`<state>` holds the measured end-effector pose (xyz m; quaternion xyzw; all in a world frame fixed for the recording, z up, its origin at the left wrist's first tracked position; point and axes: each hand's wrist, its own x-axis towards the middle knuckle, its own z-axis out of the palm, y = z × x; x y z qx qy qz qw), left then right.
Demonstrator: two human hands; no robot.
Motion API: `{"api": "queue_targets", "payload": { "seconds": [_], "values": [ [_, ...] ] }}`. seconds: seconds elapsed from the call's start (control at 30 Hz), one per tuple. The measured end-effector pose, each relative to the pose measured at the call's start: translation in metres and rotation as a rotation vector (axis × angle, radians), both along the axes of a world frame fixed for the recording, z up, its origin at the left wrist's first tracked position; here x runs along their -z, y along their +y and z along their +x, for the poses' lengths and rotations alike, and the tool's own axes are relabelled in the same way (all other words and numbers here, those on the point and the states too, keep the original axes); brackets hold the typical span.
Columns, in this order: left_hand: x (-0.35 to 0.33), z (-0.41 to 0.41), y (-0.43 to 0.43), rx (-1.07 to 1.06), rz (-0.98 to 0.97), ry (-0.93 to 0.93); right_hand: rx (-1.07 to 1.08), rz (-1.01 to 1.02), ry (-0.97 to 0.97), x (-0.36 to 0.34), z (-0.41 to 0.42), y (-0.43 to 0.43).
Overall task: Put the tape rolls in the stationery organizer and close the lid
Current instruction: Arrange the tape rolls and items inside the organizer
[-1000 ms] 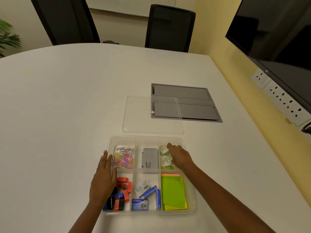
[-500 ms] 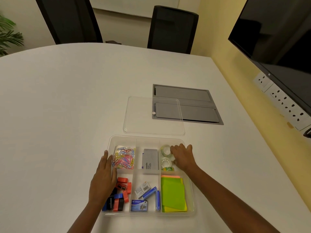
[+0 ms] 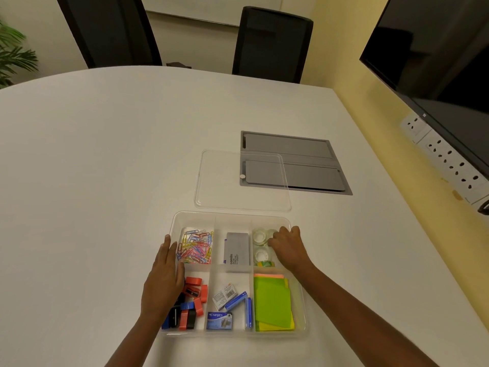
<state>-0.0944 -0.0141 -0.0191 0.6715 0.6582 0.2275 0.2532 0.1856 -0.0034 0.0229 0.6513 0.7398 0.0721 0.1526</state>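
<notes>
The clear stationery organizer (image 3: pixel 297 332) lies open near the table's front edge. Its far right compartment holds clear tape rolls (image 3: pixel 259 237), two in plain sight and a third partly under my fingers. My right hand (image 3: pixel 287 247) hangs over that compartment, fingers curled, fingertips touching the hidden roll; I cannot tell if they grip it. Lying flat on the organizer's left rim, my left hand (image 3: pixel 164 284) has its fingers straight and holds nothing. The clear lid (image 3: pixel 225 181) lies flat on the table just beyond the organizer.
Other compartments hold coloured paper clips (image 3: pixel 195 246), a grey box (image 3: pixel 236 251), sharpeners (image 3: pixel 193 300), staple boxes (image 3: pixel 227 303) and green sticky notes (image 3: pixel 272 300). A grey cable hatch (image 3: pixel 304 165) sits under the lid's right part. Two chairs stand behind the table; a screen hangs at right.
My right hand has slid from the middle of the tape compartment toward its right wall, uncovering the rolls. The left hand has stayed on the rim.
</notes>
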Motion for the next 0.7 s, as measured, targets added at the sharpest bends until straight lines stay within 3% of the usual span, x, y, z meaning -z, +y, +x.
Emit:
{"api": "queue_targets", "payload": {
  "seconds": [0.13,0.27,0.47,0.63,0.7],
  "values": [
    [0.000,-0.001,0.000,0.006,0.006,-0.003,0.055,0.004,-0.009,-0.012,-0.005,0.002],
    [-0.001,-0.001,-0.001,0.001,0.001,-0.006,0.151,-0.099,0.215,0.000,-0.008,0.008],
    [-0.003,0.000,-0.001,0.008,0.011,0.002,0.084,-0.178,0.263,0.011,-0.011,0.005],
    [-0.002,0.000,-0.001,0.010,0.003,-0.004,0.166,-0.139,0.618,0.002,0.003,-0.008],
    [-0.002,0.000,-0.001,0.010,0.001,-0.007,0.197,-0.217,0.768,-0.003,0.003,-0.013]
  ]
}}
